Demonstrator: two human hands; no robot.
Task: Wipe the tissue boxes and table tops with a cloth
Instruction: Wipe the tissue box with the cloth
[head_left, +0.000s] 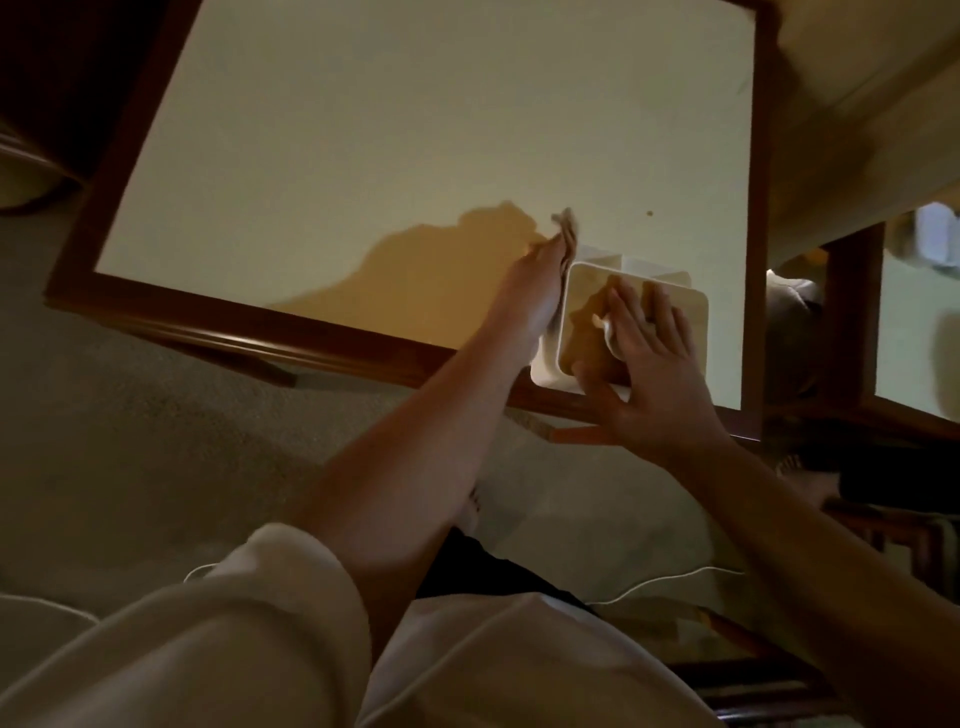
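A white tissue box (582, 291) stands near the front right corner of a pale table top (395, 156) framed in dark wood. My right hand (649, 374) lies flat on the box's top with fingers spread, thumb against its near side. My left hand (535, 291) presses a beige cloth (569, 234) against the box's left side; the cloth's end sticks up past my fingertips. A bit of white tissue shows at the box's top opening under my right fingers.
The table's dark wooden rim (291, 343) runs along the near edge, with carpet (130, 415) below it. A second wood-framed table (904, 332) stands to the right. A small dark speck (649, 213) lies on the table behind the box.
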